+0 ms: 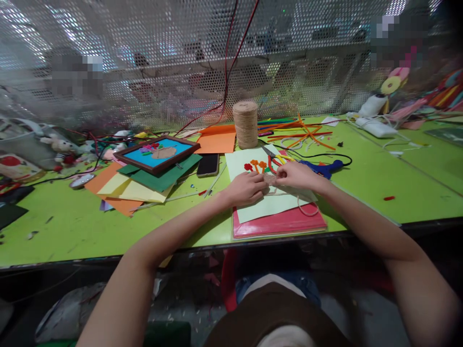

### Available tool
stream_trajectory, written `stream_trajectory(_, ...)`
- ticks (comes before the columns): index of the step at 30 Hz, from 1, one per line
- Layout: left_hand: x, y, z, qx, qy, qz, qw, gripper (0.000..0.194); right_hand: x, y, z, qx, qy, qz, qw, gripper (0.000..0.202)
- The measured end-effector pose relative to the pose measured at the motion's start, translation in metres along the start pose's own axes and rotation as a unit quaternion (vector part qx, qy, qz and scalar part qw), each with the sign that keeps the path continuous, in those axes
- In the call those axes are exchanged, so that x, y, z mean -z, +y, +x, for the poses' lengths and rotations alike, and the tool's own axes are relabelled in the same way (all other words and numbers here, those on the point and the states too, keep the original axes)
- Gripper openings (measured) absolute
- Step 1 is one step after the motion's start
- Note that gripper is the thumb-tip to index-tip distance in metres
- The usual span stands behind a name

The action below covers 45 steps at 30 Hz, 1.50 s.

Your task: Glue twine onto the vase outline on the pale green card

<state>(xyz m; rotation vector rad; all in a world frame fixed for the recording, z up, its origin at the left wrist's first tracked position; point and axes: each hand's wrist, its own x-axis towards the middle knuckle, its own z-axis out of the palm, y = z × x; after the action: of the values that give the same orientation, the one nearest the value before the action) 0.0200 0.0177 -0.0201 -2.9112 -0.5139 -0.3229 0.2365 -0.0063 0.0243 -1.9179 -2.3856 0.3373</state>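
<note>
A pale green sheet of paper [246, 207] rests on a pink-red pad [278, 224] at the table's front edge. On the sheet are small pipe-cleaner flowers, a red flower [248, 167] and an orange flower [262, 166], above a small patch of brown twine [269, 179]. My left hand [248, 188] lies with bent fingers on the sheet, fingertips at the patch's left side. Fingers of my right hand [298, 175] are pinched together at its right side, on the twine as far as I can see. A loose loop of twine [308, 214] hangs across the pad. Scissors [268, 151] lie just beyond.
A twine spool [246, 125] stands behind the sheet. A blue glue gun [327, 169] with its black cord lies right of my right hand. To the left are a phone [208, 165], coloured papers [126, 190] and a framed picture [157, 153]. Orange pipe cleaners [307, 132] lie at the back.
</note>
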Motion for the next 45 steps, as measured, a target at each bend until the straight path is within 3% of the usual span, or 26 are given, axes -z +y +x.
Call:
stream_trajectory(6,-0.001,0.003,0.006,-0.007,0.000,-0.004,1.000,0.036,0.009,0.007,0.003,-0.013,-0.029,-0.012,0.999,0.029)
stream_trajectory(19,-0.001,0.010,0.012,-0.010,0.010,-0.001,1.000,0.041,0.006,0.006,0.004,-0.032,-0.028,-0.033,0.999,0.030)
stream_trajectory(26,-0.002,0.009,0.017,-0.023,0.017,-0.006,1.000,0.043,0.018,0.014,0.005,0.016,-0.068,-0.007,0.998,0.027)
stream_trajectory(37,-0.005,0.007,0.018,-0.015,0.008,-0.026,1.000,0.043,0.021,0.008,-0.001,-0.016,-0.069,-0.041,0.997,0.030)
stream_trajectory(41,-0.004,0.008,0.017,-0.006,0.001,-0.030,1.000,0.045,0.024,0.009,-0.003,0.005,-0.083,-0.014,0.996,0.031)
stream_trajectory(45,-0.007,0.006,0.018,-0.009,0.001,-0.034,0.999,0.048,0.031,0.011,-0.003,0.075,-0.114,0.087,0.987,0.036)
